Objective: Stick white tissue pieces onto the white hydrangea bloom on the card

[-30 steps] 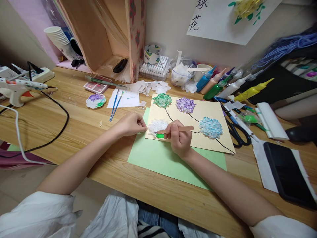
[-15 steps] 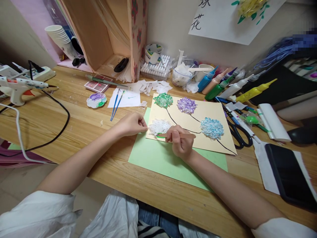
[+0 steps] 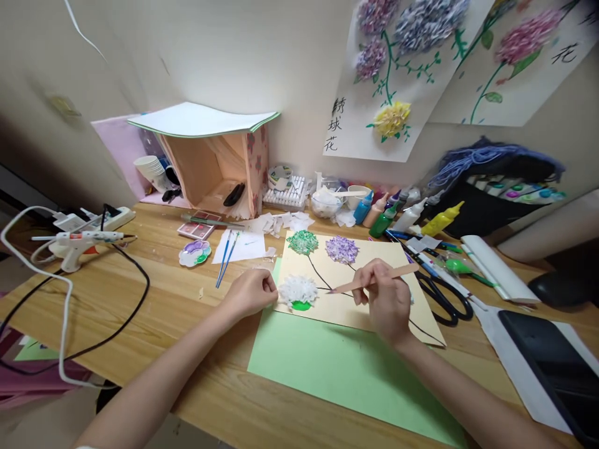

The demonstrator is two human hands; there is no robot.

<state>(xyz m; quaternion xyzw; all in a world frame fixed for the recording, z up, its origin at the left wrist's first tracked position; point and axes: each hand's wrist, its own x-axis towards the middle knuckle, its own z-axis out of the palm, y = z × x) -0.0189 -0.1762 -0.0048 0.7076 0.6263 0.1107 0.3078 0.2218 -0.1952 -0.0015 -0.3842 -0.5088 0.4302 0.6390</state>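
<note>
Left hand [image 3: 253, 292]: curled closed at left edge of cream sheet [image 3: 334, 272], grip unclear | Right hand [image 3: 386, 296]: pinching 1 flat stick [image 3: 344, 287]

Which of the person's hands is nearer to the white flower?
Left. The left hand is just left of the white flower, at the edge of the cream card; the right hand is farther away, over the card, on the flower's right, holding a wooden stick.

Card [image 3: 334, 274], cream, with black stems [image 3: 319, 272]; green flower head [image 3: 302, 242], flecked white; purple flower head [image 3: 342, 249], flecked white; white flower head [image 3: 298, 290]; bright-green oval patch [image 3: 301, 305]. Paper sheet [image 3: 346, 374], pale green. Craft stick [image 3: 402, 270], tan. Tabletop [image 3: 210, 355], light brown, wood-grained.
</note>
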